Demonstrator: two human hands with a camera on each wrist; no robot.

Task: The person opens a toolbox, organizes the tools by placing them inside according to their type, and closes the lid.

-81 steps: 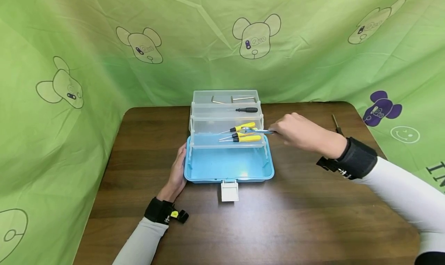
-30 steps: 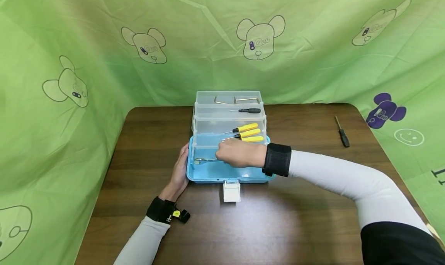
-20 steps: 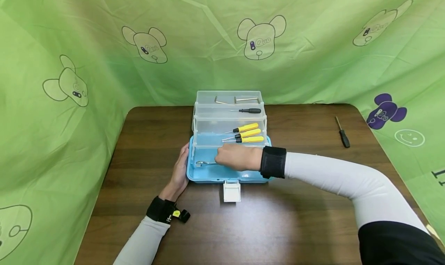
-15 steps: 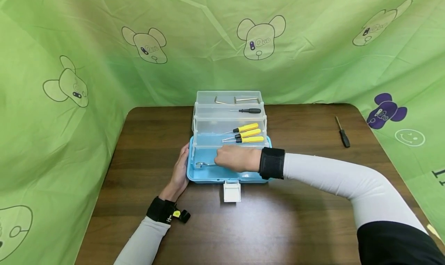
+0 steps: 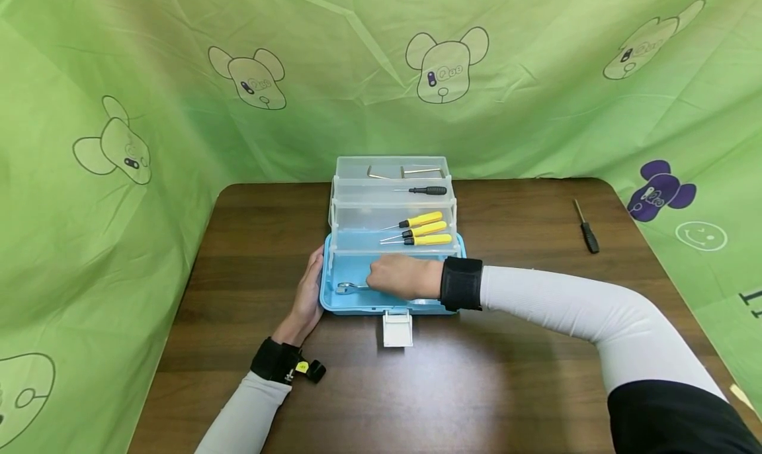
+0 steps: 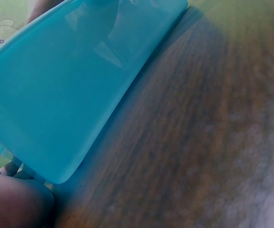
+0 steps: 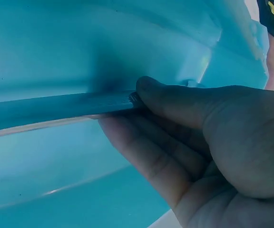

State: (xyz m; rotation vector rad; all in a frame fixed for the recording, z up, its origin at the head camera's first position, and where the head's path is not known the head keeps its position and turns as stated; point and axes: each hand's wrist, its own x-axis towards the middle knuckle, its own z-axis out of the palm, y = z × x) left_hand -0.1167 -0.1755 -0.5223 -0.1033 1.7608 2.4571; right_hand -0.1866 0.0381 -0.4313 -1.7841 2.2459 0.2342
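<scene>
My right hand (image 5: 405, 276) is inside the blue toolbox (image 5: 351, 267), low over its bottom. Thumb and fingertips pinch the flat metal handle of a wrench (image 7: 56, 113) in the right wrist view. The silver wrench head (image 5: 345, 287) sticks out to the left of the fist in the head view. My left hand (image 5: 307, 294) lies along the toolbox's left side wall, fingers extended against it. Three yellow-handled screwdrivers (image 5: 425, 229) lie in the lowest clear tray (image 5: 357, 234), just behind my right hand.
Higher trays hold a black screwdriver (image 5: 428, 190) and hex keys (image 5: 423, 171). Another black-handled screwdriver (image 5: 588, 234) lies on the wooden table (image 5: 524, 216) at right. A white latch (image 5: 397, 329) hangs off the toolbox front. A green cloth (image 5: 333, 130) stands behind the table.
My right hand has brought the wrench from beside the yellow screwdrivers into the toolbox bottom, then shifted slightly toward the front. The left hand stays against the toolbox.
</scene>
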